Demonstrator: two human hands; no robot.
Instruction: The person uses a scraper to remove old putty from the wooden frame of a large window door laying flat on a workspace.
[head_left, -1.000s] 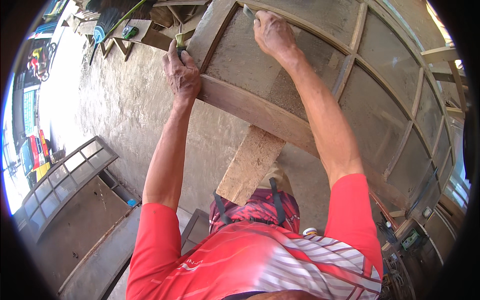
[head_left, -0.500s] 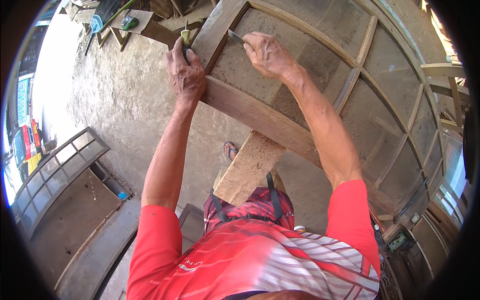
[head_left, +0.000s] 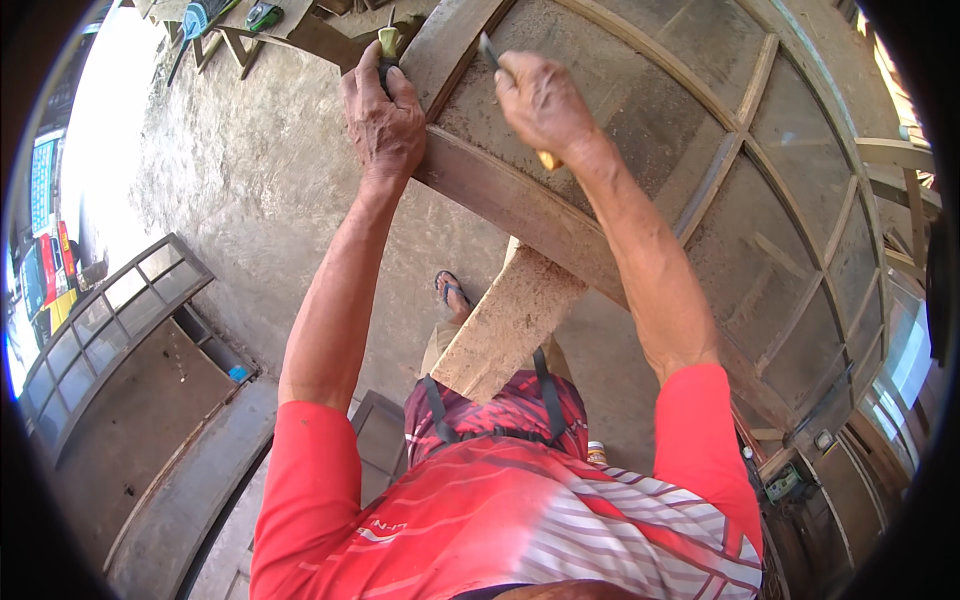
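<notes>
A plank (head_left: 510, 325) props the wooden frame (head_left: 520, 205) from below. Above it, the left hand (head_left: 382, 118) presses the rail, fingers curled around a green-tipped tool (head_left: 388, 45) — the right hand (head_left: 545, 100) clenches a chisel (head_left: 492, 52), apparently mid-trimming; steady guidance seems needed next.

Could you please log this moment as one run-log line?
left hand: gripping tool handle at wooden frame | right hand: holding chisel on frame | board: leaning under frame | floor: concrete
</notes>
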